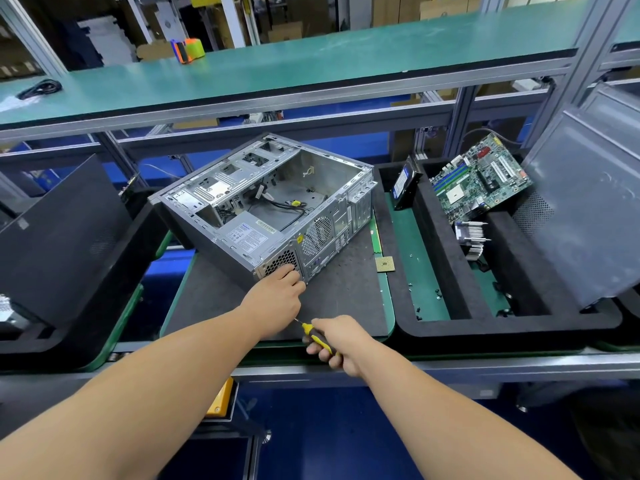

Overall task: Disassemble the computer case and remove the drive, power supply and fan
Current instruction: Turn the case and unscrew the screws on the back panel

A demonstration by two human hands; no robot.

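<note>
The open sheet-metal computer case (266, 202) lay on the worktop's (346, 299) dark mat. The left hand (280, 289) touched its perforated rear corner, fingers curled. The right hand (337, 341) gripped a yellow-handled screwdriver (313, 336).

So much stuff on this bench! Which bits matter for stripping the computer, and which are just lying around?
In use: computer case, power supply, rear fan, screwdriver gripped by right hand, left hand at the case corner.

Lying about: motherboard, heatsink, tape rolls.
</note>
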